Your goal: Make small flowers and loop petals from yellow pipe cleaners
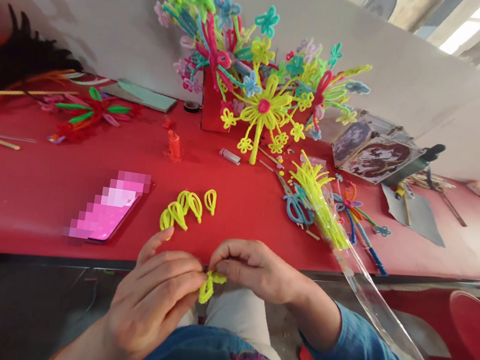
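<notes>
Both hands meet over my lap, just in front of the red table [16, 195]. My left hand [154, 299] and my right hand [249, 268] each pinch the same small yellow pipe-cleaner loop [209, 283] between fingertips. Several finished yellow loops [188, 205] lie on the table right beyond my hands. A clear bag of yellow pipe cleaners [321, 207] lies to the right, its open end hanging over the table edge.
A red holder full of colourful pipe-cleaner flowers [255, 80] stands at the back. A phone [104, 208] lies left of the loops. Blue-handled scissors [297, 206], a printed box [374, 152], sticks and a red stool [477, 327] are around.
</notes>
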Available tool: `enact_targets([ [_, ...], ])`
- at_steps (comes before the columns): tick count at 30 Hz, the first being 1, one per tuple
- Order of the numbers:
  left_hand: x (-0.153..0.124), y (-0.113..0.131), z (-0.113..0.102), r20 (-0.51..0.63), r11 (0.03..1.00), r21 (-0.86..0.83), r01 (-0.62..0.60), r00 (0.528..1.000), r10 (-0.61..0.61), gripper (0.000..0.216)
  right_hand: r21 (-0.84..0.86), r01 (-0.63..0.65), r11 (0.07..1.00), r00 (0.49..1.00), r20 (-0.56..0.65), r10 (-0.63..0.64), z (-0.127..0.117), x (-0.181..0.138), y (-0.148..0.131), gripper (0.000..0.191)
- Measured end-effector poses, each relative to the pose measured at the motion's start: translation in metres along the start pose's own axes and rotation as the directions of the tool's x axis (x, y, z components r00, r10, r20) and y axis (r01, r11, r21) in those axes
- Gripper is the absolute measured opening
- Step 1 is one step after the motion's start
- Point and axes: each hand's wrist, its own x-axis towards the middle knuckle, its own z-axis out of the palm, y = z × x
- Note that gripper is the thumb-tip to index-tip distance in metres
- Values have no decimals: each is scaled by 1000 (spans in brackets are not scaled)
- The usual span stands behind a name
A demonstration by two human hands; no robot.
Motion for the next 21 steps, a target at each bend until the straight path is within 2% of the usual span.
enact_targets([
  [2, -2, -2, -1, -2, 1000, 6, 17, 1000, -17, 18, -171, 154, 973, 985, -48, -165, 2, -3, -2, 13],
  [4, -4, -3, -2, 3, 1000, 17, 23, 1000, -23, 19, -398, 271, 877, 947, -50, -316, 4, -6, -3, 12],
  [6, -6, -5, -2, 17, 999, 27, 20, 1000, -20, 20, -567, 315, 761, 914, -33, -403, 7, -7, -2, 9],
  [8, -8, -7, -2, 43, 999, 14, 36, 998, -37, 19, -653, 324, 684, 890, -34, -454, 9, -8, 0, 10],
  [12, -8, -7, 0, 75, 989, -72, 133, 989, -127, 18, -712, 319, 625, 861, -58, -505, 9, -7, 0, 13],
  [17, -8, -5, 1, 160, 932, -253, 260, 961, -225, 19, -664, 349, 662, 885, 2, -465, 5, -7, -3, 10],
  [19, -9, -5, 1, 218, 863, -352, 362, 928, -301, 17, -616, 355, 703, 891, -5, -454, 3, -6, -2, 9],
  [21, -10, -5, 1, 295, 750, -437, 496, 867, -401, 12, -555, 348, 756, 900, -29, -436, 3, -5, -2, 8],
])
